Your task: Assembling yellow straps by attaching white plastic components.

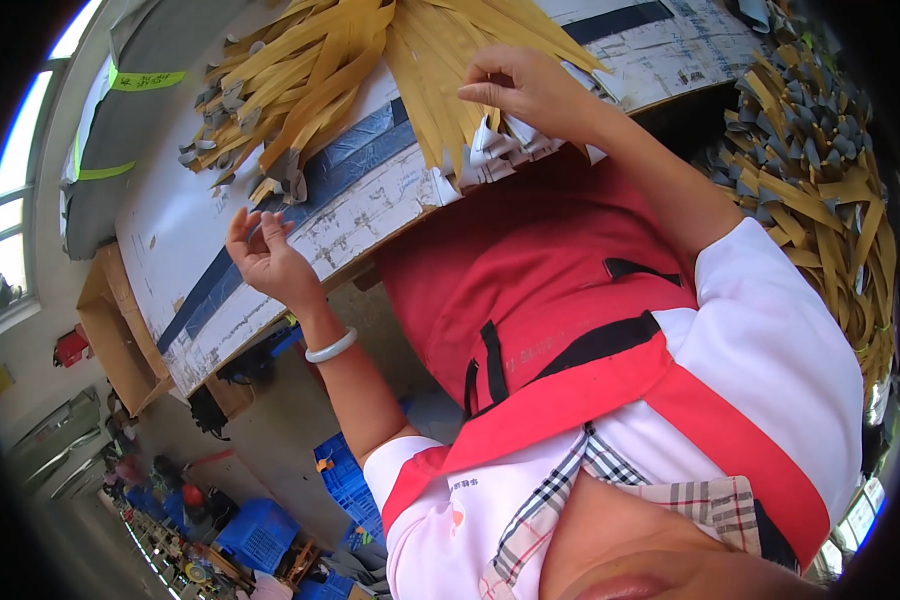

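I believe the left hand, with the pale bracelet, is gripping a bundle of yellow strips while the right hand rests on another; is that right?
Not quite: the head view shows the left hand open and empty, at the table edge; the rest holds.

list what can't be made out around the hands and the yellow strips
- Head view: whether the right hand grips any of the yellow strips; its curled fingers cover the contact.
- Head view: the side pile of strips is cut off by the dark fisheye rim.
- Head view: the blue crates are blurred; their contents are too small to tell.
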### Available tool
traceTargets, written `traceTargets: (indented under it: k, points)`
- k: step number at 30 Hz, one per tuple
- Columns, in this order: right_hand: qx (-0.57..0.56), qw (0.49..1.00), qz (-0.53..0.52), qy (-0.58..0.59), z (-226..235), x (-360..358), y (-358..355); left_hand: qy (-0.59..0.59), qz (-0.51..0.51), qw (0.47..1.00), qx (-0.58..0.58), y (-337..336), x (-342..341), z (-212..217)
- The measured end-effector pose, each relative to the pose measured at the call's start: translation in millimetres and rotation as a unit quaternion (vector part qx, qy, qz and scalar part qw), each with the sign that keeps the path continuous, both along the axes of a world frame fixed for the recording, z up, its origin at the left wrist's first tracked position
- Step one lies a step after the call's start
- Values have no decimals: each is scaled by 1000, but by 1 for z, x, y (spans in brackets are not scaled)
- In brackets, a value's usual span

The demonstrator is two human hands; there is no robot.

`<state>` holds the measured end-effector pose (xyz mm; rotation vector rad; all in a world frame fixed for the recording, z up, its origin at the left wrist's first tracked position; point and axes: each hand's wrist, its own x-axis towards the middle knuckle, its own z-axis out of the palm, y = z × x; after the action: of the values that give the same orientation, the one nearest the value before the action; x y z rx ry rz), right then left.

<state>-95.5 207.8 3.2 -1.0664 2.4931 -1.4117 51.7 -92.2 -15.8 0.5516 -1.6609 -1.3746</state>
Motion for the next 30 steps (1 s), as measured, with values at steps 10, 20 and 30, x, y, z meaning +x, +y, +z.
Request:
traceTargets:
  k: [10,20,30]
  points:
    - [98,994,-38,6,-7,14,32,-127,-432,827,-336,123,-49,7]
    - [-101,981,118,-115,-3,16,21,-89,-517,850,46,114,-70,3]
    - [-31,972,145,-183,10,-4,-2,-87,-504,834,207,102,-75,3]
